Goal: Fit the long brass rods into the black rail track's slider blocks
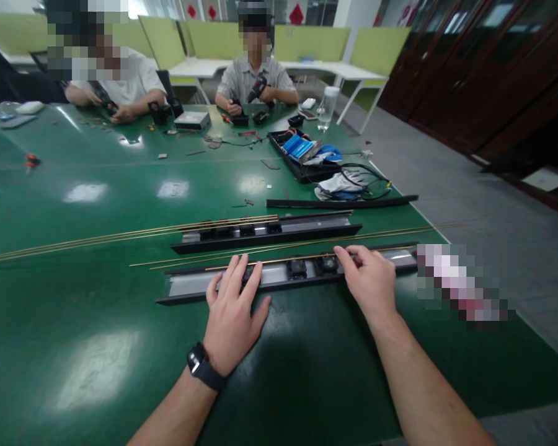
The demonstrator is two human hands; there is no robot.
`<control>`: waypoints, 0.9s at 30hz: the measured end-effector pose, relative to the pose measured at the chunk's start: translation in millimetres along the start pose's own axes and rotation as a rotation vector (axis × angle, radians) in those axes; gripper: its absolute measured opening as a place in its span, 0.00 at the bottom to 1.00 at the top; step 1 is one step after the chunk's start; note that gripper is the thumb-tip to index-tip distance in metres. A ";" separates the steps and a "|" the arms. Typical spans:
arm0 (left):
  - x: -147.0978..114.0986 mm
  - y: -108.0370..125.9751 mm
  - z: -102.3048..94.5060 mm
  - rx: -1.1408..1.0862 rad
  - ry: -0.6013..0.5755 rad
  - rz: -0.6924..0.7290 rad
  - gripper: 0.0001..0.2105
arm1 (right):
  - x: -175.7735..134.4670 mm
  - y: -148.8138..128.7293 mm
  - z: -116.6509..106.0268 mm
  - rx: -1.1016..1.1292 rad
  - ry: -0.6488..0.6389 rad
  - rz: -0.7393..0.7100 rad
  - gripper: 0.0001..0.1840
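Observation:
A long black-edged channel with a silvery inner face (186,286) lies before me on the green table. Small black square parts (297,267) sit inside it. Along its far side runs a thin brass rod (279,260). My left hand (232,310), a dark watch at its wrist, rests flat with fingers spread across the channel and the rod; the fingers hide part of both. Near the channel's right part, my right hand (369,275) pinches the rod between thumb and fingers. Just beyond lie loose brass rods (260,249).
A second channel (316,234) with black parts lies farther off, several brass rods (97,238) across its left end. Behind are a black strip (341,203), gloves (339,184) and a black tray (302,174). Two people sit across the table, holding tools.

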State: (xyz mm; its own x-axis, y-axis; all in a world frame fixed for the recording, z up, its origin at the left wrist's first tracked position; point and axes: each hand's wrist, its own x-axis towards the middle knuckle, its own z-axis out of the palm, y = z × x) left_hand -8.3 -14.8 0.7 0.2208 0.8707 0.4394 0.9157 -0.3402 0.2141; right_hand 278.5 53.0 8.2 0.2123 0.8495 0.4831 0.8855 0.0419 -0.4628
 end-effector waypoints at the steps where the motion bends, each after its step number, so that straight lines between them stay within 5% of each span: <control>1: -0.1 -0.2 0.0 0.000 -0.002 -0.001 0.28 | -0.1 -0.3 -0.1 0.000 0.001 0.001 0.37; 20: 1.1 -1.4 -0.7 -0.007 -0.009 0.009 0.27 | -5.5 -4.1 -1.0 0.123 -0.023 0.025 0.25; 27: 1.8 0.4 -1.1 -0.022 -0.012 -0.006 0.29 | -4.0 -2.6 0.4 0.077 -0.008 0.016 0.28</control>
State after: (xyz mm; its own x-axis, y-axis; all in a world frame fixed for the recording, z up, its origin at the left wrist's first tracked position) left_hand -7.8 -13.8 2.5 0.2196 0.8768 0.4278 0.9092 -0.3429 0.2361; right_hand 275.3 49.7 7.2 0.2230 0.8544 0.4693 0.8475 0.0679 -0.5264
